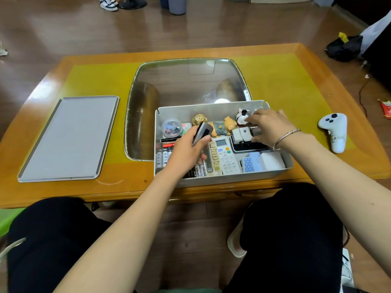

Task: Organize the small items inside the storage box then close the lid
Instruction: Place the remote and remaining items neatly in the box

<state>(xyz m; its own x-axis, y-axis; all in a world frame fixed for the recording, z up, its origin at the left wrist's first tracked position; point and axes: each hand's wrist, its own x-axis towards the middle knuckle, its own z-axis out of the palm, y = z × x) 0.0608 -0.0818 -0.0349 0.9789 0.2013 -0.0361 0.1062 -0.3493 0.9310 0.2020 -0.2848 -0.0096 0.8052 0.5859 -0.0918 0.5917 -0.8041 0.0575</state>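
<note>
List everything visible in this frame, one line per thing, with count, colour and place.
storage box: one, grey, open, near table edge
lid: one, grey, flat on table, left of box
remote control: one, white, in box, centre
batteries: several, black and white, box front left
pig figurine: one, orange, box rear
gold ornament: one, box rear
round clear container: one, box rear left
controller: one, white, on table, right of box
table: one, orange wood, yellow mat, glass centre
left hand: grips a grey and black item over box
right hand: curled on a small grey item, box rear right
</note>
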